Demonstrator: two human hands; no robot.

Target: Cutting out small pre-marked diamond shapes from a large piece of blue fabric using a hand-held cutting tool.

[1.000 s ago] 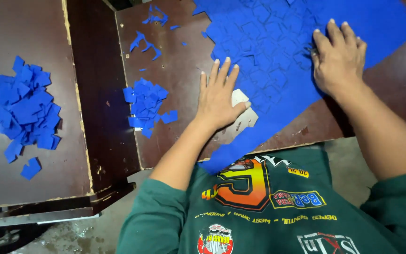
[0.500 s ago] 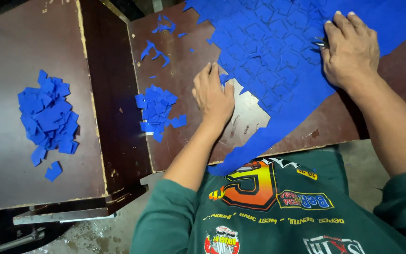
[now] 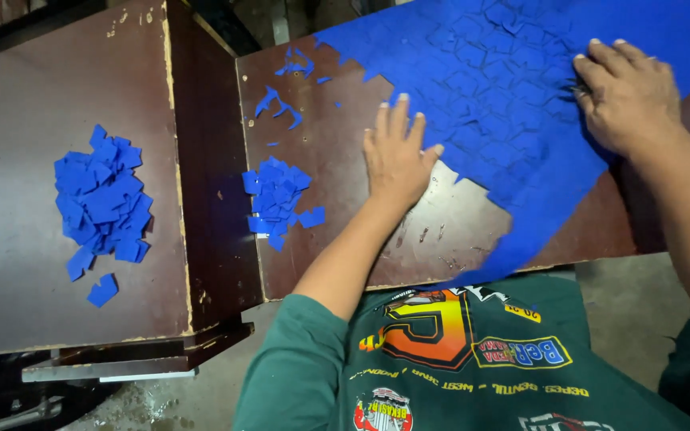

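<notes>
A big blue sheet (image 3: 521, 88), cut through with small shapes, lies across the far right of a brown table (image 3: 337, 255). The left hand (image 3: 397, 156) lies flat and open, fingers spread, pressing on the sheet's left edge and gripping nothing. The right hand (image 3: 624, 96) rests palm down further right on the sheet, fingers loosely curled. A small pile of blue pieces (image 3: 277, 199) sits left of the left hand; a bigger pile (image 3: 101, 199) lies on a second table (image 3: 33, 104), far left.

No packages, labels, signs or screens in view; only printed patches, orange, yellow and blue, on the green shirt (image 3: 473, 351).
</notes>
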